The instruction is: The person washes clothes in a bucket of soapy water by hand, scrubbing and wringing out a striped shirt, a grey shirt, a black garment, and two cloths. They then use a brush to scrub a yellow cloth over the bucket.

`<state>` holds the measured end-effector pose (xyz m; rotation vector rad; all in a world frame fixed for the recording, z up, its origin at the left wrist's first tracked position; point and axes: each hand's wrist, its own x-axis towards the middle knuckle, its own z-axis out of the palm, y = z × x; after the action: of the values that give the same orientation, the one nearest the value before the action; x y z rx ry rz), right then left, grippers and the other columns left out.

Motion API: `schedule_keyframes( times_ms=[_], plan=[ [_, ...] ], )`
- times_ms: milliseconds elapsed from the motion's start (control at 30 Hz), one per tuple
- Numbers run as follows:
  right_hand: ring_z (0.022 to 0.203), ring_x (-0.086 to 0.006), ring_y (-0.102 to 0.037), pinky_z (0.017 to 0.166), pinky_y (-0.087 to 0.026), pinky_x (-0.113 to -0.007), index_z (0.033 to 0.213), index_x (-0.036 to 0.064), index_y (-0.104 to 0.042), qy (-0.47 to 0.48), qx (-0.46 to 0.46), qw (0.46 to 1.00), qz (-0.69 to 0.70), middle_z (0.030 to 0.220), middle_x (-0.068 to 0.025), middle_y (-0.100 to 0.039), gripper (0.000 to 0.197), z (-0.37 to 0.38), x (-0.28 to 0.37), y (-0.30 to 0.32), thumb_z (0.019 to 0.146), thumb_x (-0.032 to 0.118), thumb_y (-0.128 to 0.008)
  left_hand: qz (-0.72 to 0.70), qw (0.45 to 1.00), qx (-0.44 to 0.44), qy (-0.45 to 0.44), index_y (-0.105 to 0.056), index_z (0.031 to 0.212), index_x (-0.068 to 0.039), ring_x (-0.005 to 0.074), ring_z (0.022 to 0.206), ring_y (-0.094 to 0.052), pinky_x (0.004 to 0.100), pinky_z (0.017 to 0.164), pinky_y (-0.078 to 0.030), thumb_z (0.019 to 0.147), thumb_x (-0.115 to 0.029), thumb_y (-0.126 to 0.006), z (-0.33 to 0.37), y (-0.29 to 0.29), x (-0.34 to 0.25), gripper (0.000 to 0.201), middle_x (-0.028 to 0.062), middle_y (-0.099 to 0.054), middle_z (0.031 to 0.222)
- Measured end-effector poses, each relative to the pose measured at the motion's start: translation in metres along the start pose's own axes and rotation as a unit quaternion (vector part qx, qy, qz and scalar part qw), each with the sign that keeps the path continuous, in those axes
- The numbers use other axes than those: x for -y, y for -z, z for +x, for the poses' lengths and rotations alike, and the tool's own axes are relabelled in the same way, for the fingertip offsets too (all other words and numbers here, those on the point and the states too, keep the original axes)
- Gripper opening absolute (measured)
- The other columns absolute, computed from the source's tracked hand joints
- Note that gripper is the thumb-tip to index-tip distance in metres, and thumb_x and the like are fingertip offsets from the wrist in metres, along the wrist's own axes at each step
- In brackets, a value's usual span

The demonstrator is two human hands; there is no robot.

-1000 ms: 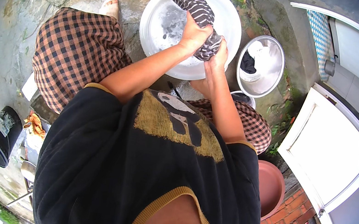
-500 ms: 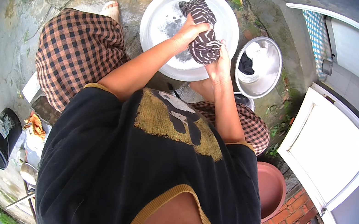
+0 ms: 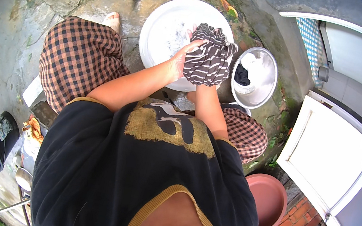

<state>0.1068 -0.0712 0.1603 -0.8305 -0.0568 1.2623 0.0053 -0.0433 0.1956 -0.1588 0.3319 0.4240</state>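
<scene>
Near a metal bowl (image 3: 267,81), left fingers (image 3: 194,45) clamp striped cloth (image 3: 209,65) hiding right fingers' state.

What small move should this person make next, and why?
Perhaps shift the striped cloth left, further over the white basin: the left hand holds it bunched, and here it overlaps the basin's right rim, so drips could fall outside.

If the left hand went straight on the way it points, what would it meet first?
The striped cloth, which the left hand is touching; what lies beyond is hard to judge for depth.
</scene>
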Motion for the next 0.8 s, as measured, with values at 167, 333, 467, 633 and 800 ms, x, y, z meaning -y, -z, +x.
schedule_keyframes(
  times_ms=[167, 333, 467, 633, 800],
  plan=[
    [0.072, -0.0186, -0.063, 0.066, -0.054, -0.031, 0.106, 0.0042, -0.058, -0.034, 0.002, 0.983, -0.18, 0.087, -0.0079, -0.064, 0.029, 0.04, 0.05, -0.001, 0.087, 0.027, -0.056, 0.122, 0.987, -0.092, 0.057, -0.06, 0.107, -0.005, 0.0196, 0.081, -0.068, 0.0335, 0.073, -0.057, 0.086, -0.028, -0.063, -0.007, -0.006, -0.004, 0.031, 0.0101, -0.068, 0.095],
    [0.074, -0.018, -0.064, 0.065, -0.055, -0.03, 0.107, 0.0034, -0.06, -0.015, 0.029, 0.951, -0.307, 0.093, -0.0076, -0.065, 0.029, 0.046, 0.059, -0.024, 0.08, 0.014, -0.062, 0.307, 0.949, -0.065, -0.023, -0.051, 0.12, -0.004, 0.016, 0.088, -0.065, 0.0305, 0.076, -0.054, 0.078, -0.028, -0.074, 0.0, -0.005, -0.003, 0.053, 0.0077, -0.065, 0.101],
    [0.079, -0.0141, -0.06, 0.073, -0.049, -0.027, 0.103, 0.0008, -0.061, 0.067, 0.114, 0.848, -0.513, 0.092, -0.0038, -0.064, 0.03, 0.056, 0.055, -0.023, 0.073, 0.005, -0.062, 0.396, 0.914, -0.056, -0.067, -0.052, 0.118, -0.002, 0.0154, 0.088, -0.062, 0.0293, 0.078, -0.05, 0.075, -0.02, -0.071, 0.017, 0.013, 0.001, 0.049, 0.0079, -0.063, 0.099],
    [0.084, -0.0312, -0.066, 0.079, -0.051, -0.038, 0.099, 0.0069, -0.062, 0.071, 0.065, 0.61, -0.786, 0.087, -0.0167, -0.067, 0.038, 0.053, 0.032, -0.035, 0.066, 0.024, -0.068, 0.572, 0.79, -0.179, -0.129, -0.055, 0.109, 0.004, 0.0248, 0.092, -0.062, 0.0314, 0.083, -0.048, 0.06, -0.036, -0.076, 0.046, 0.076, 0.005, 0.067, 0.0149, -0.064, 0.096],
    [0.093, -0.033, -0.064, 0.082, -0.05, -0.037, 0.118, 0.0036, -0.053, 0.043, 0.046, 0.567, -0.822, 0.098, -0.0226, -0.064, 0.059, 0.068, 0.035, -0.015, 0.066, 0.026, -0.07, 0.595, 0.751, -0.152, -0.243, -0.053, 0.111, 0.005, 0.023, 0.09, -0.062, 0.0307, 0.082, -0.049, 0.066, -0.033, -0.075, 0.035, 0.045, 0.001, 0.063, 0.0149, -0.063, 0.097]
  ],
)
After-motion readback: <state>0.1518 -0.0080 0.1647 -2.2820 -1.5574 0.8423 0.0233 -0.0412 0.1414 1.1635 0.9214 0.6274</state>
